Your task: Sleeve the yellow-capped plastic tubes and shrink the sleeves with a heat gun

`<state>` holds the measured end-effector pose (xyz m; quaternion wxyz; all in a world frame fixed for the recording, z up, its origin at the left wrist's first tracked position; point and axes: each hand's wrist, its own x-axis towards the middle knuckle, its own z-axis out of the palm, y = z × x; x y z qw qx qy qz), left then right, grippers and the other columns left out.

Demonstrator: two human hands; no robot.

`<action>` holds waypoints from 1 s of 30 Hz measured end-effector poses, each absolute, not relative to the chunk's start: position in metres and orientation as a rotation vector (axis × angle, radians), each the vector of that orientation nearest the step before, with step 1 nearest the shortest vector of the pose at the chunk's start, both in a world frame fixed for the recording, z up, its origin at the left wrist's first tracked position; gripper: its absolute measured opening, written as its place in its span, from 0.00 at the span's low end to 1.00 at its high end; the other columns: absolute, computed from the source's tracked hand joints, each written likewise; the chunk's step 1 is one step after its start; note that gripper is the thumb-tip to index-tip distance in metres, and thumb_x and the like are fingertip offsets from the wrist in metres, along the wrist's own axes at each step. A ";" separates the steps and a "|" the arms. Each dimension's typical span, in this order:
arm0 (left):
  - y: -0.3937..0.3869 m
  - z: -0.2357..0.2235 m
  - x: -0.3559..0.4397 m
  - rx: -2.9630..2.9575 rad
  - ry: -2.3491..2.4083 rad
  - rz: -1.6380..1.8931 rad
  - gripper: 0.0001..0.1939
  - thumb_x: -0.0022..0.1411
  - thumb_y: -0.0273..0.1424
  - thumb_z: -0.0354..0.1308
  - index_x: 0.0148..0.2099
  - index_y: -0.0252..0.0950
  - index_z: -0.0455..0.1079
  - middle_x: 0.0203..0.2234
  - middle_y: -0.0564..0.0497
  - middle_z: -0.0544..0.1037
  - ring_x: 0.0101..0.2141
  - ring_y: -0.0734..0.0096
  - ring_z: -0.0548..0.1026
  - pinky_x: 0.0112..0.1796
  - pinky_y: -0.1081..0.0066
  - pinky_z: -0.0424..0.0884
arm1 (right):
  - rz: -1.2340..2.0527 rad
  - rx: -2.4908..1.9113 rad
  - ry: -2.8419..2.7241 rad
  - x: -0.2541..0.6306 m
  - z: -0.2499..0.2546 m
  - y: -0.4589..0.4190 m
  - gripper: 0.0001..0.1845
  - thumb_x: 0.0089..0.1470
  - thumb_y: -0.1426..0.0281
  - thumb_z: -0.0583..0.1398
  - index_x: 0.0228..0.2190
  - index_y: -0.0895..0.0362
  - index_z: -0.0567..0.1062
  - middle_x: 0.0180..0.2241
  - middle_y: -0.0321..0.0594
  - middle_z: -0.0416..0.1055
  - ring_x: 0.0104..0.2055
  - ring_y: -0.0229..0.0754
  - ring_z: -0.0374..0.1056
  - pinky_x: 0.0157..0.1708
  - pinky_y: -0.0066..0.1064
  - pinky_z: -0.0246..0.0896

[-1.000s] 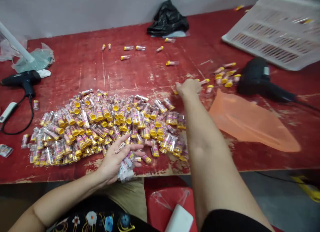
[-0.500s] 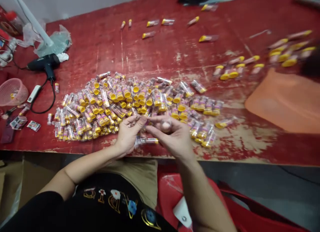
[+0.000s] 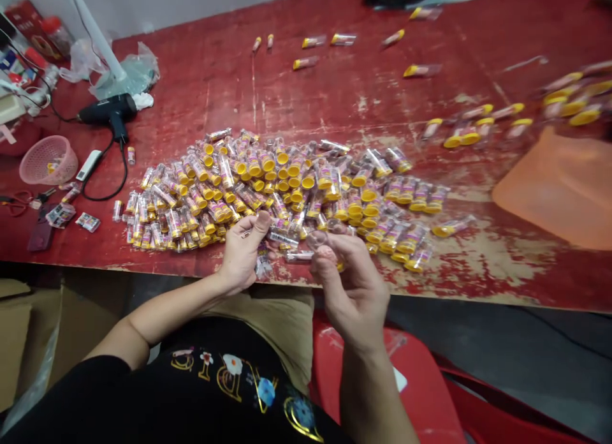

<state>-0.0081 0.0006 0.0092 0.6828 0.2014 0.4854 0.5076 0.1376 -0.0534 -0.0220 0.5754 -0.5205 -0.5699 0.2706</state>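
My left hand (image 3: 241, 252) is at the table's front edge, its thumb and fingers closed on a small clear tube (image 3: 283, 237) with a printed label. Crumpled clear plastic (image 3: 262, 263) shows below these fingers. To the right, my right hand (image 3: 356, 281) is raised in a pinch on a small piece of clear plastic (image 3: 317, 240); its exact kind is hard to make out. Another clear tube (image 3: 299, 256) lies on the table between the hands. Just beyond them spreads a large heap of clear tubes with yellow caps (image 3: 268, 170).
A black heat gun (image 3: 112, 112) with its cord lies at the left, near a pink basket (image 3: 49, 160), scissors (image 3: 16, 203) and a white lamp post (image 3: 95, 32). Loose capped tubes (image 3: 421, 70) are scattered at the back. An orange sheet (image 3: 554, 185) is at the right.
My hands were together and have moved apart, the right one going right with clear plastic in its pinch. The labelled tube now shows at my left hand. The whole view has shifted slightly.
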 end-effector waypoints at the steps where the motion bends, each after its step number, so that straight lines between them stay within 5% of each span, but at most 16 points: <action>1: 0.000 0.011 -0.009 0.445 1.078 1.124 0.33 0.42 0.55 0.77 0.29 0.36 0.64 0.18 0.61 0.68 0.18 0.82 0.67 0.18 0.79 0.61 | 0.554 -1.217 -1.344 0.139 -0.022 -0.058 0.14 0.64 0.65 0.63 0.51 0.53 0.77 0.45 0.44 0.75 0.48 0.44 0.74 0.50 0.38 0.71; 13: -0.007 0.009 -0.012 0.571 0.998 1.024 0.35 0.36 0.57 0.78 0.30 0.36 0.69 0.21 0.59 0.72 0.18 0.79 0.68 0.18 0.74 0.69 | 0.090 -1.190 -1.547 0.148 -0.004 -0.070 0.30 0.53 0.79 0.71 0.54 0.45 0.80 0.43 0.41 0.78 0.42 0.44 0.75 0.41 0.36 0.73; 20: -0.002 0.014 -0.009 0.485 1.052 0.972 0.31 0.44 0.55 0.77 0.30 0.35 0.68 0.23 0.56 0.75 0.18 0.79 0.70 0.19 0.76 0.68 | 0.292 -1.225 -1.138 0.145 -0.011 -0.076 0.22 0.54 0.72 0.71 0.51 0.45 0.81 0.43 0.42 0.79 0.44 0.51 0.77 0.44 0.48 0.75; 25: 0.000 0.011 -0.010 0.478 1.032 0.923 0.30 0.45 0.54 0.78 0.31 0.35 0.69 0.22 0.56 0.75 0.19 0.78 0.70 0.20 0.75 0.69 | 0.396 -1.158 -1.072 0.136 -0.010 -0.072 0.14 0.55 0.70 0.71 0.45 0.49 0.81 0.40 0.42 0.79 0.43 0.50 0.77 0.40 0.44 0.77; 30: 0.000 0.010 -0.012 0.547 0.984 0.872 0.33 0.40 0.56 0.78 0.30 0.35 0.69 0.22 0.56 0.75 0.19 0.76 0.71 0.20 0.74 0.70 | 0.248 -1.190 -1.235 0.138 -0.012 -0.071 0.22 0.54 0.75 0.71 0.50 0.46 0.81 0.43 0.41 0.79 0.46 0.49 0.77 0.44 0.43 0.76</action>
